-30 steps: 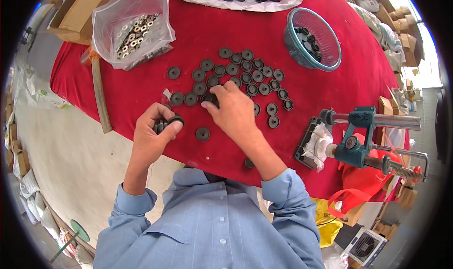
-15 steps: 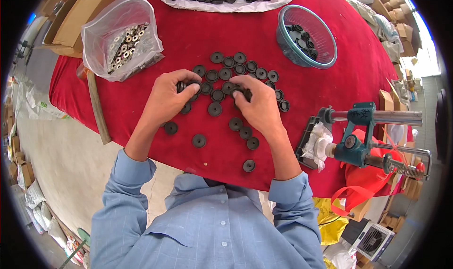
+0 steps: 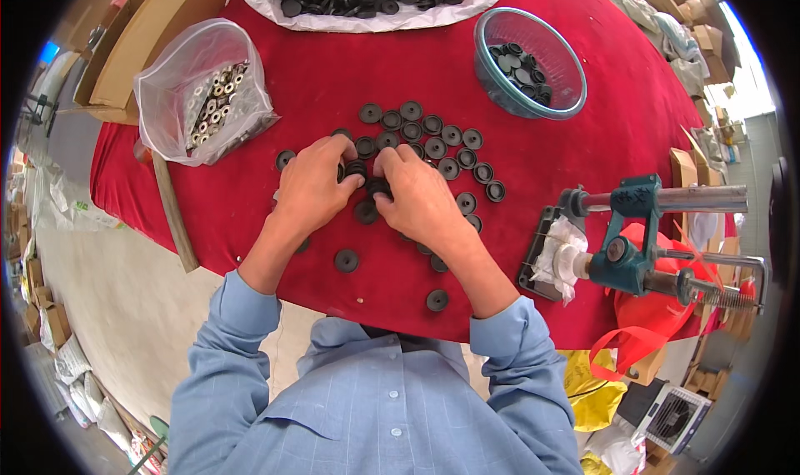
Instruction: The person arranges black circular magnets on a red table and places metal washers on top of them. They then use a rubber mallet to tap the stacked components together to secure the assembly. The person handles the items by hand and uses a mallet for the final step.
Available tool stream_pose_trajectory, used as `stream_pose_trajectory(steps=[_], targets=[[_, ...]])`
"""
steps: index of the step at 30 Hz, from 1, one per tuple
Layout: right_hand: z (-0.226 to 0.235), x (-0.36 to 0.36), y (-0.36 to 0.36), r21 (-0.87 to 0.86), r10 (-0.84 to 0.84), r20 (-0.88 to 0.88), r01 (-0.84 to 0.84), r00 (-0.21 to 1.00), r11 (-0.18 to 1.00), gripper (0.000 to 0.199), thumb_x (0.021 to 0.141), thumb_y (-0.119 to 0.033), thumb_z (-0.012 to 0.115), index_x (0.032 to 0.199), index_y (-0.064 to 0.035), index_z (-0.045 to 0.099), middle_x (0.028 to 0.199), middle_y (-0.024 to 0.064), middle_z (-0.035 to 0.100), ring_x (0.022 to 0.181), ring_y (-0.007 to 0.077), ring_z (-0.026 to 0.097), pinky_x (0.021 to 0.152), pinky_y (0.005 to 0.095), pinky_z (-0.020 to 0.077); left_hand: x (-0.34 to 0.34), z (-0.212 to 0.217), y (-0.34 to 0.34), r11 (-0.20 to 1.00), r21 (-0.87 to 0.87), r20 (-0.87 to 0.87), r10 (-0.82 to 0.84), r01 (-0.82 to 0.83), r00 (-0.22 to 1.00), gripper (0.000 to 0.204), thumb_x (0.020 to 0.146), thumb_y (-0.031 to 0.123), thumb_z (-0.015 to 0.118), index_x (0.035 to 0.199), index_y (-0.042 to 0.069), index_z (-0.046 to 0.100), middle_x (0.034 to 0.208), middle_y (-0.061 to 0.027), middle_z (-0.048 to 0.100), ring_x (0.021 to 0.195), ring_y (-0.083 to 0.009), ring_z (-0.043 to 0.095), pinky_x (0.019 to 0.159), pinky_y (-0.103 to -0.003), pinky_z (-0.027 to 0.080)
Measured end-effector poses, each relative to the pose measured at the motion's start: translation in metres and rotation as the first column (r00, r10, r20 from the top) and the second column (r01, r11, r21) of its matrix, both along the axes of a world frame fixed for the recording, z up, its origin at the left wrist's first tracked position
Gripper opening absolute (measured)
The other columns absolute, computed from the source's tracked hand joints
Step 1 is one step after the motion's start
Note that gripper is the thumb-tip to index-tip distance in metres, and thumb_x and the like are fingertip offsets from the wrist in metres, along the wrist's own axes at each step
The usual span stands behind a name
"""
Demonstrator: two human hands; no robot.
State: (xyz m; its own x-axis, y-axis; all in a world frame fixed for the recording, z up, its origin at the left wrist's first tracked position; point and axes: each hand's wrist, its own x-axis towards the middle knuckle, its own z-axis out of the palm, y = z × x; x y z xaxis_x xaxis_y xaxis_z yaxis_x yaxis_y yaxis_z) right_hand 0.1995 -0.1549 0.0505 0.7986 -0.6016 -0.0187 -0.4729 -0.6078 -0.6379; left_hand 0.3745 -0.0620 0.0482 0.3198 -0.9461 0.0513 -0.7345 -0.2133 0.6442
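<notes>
Loose round black plastic caps (image 3: 451,135), each with a raised rim and a small centre hub, lie scattered over the red cloth. My left hand (image 3: 310,185) is curled round a few black caps (image 3: 356,168), pinched between thumb and fingers. Close beside it on the right, my right hand (image 3: 421,198) also closes on black caps (image 3: 377,186); the fingers hide how many. A small gap separates the two held groups. One cap (image 3: 365,212) sits just below that gap, and single caps (image 3: 347,261) lie nearer to me.
A clear bag of metal fittings (image 3: 218,108) and a wooden-handled hammer (image 3: 172,208) are at the left. At the back are a white sack of black caps (image 3: 367,23) and a teal basket (image 3: 575,108). A green hand press (image 3: 625,250) stands right, beside a red bag (image 3: 646,325).
My hands have come closer together, the right one moving left toward the left one. Both still grip black caps. The whole view has shifted slightly.
</notes>
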Motion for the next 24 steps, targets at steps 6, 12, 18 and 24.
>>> stream_pose_trajectory(steps=[6, 12, 18, 24], targets=[[-0.001, -0.010, -0.002, 0.144, -0.043, 0.224, 0.011, 0.974, 0.990, 0.029, 0.085, -0.001, 0.074, 0.109, -0.0005, 0.058, 0.095, 0.0195, 0.067, 0.090, 0.0386, 0.072, 0.080, 0.0464, 0.0564, -0.001, -0.002, 0.004, 0.998, -0.050, -0.114, -0.045, 0.040, 0.993, 0.027, 0.086, 0.009, 0.083, 0.105, 0.002, 0.065, 0.091, -0.0140, 0.069, 0.083, -0.0327, 0.070, 0.074, -0.045, 0.053], [0.059, -0.039, -0.071, -0.019, -0.198, 0.509, 0.241, 0.838, 0.970, 0.023, 0.089, 0.002, 0.062, 0.108, -0.0013, 0.073, 0.094, 0.0206, 0.073, 0.088, 0.0381, 0.072, 0.085, 0.0451, 0.0575, 0.018, 0.058, -0.026, 0.987, -0.094, -0.449, -0.156, 0.127, 0.880, 0.026, 0.097, 0.009, 0.067, 0.122, 0.002, 0.071, 0.091, 0.0004, 0.068, 0.075, -0.0050, 0.059, 0.068, -0.026, 0.049], [0.088, -0.059, -0.183, -0.451, -0.404, 0.424, 0.575, 0.811, 0.683, 0.031, 0.091, -0.007, 0.065, 0.120, -0.0039, 0.075, 0.107, 0.0243, 0.075, 0.101, 0.0401, 0.073, 0.095, 0.0503, 0.0561, -0.014, 0.094, -0.158, 0.920, -0.249, -0.308, -0.371, 0.302, 0.876, 0.031, 0.096, 0.022, 0.067, 0.119, 0.003, 0.077, 0.088, -0.0010, 0.069, 0.075, -0.0087, 0.060, 0.066, -0.027, 0.049], [0.069, -0.075, -0.189, -0.491, -0.377, 0.498, 0.612, 0.781, 0.620, 0.038, 0.092, -0.007, 0.067, 0.128, 0.0051, 0.070, 0.120, 0.0268, 0.073, 0.117, 0.0424, 0.070, 0.104, 0.0511, 0.0536, -0.051, 0.074, -0.248, 0.934, -0.264, -0.487, -0.344, 0.240, 0.803, 0.045, 0.096, 0.031, 0.074, 0.132, 0.003, 0.073, 0.114, -0.0106, 0.074, 0.100, -0.0143, 0.070, 0.086, -0.032, 0.060]])
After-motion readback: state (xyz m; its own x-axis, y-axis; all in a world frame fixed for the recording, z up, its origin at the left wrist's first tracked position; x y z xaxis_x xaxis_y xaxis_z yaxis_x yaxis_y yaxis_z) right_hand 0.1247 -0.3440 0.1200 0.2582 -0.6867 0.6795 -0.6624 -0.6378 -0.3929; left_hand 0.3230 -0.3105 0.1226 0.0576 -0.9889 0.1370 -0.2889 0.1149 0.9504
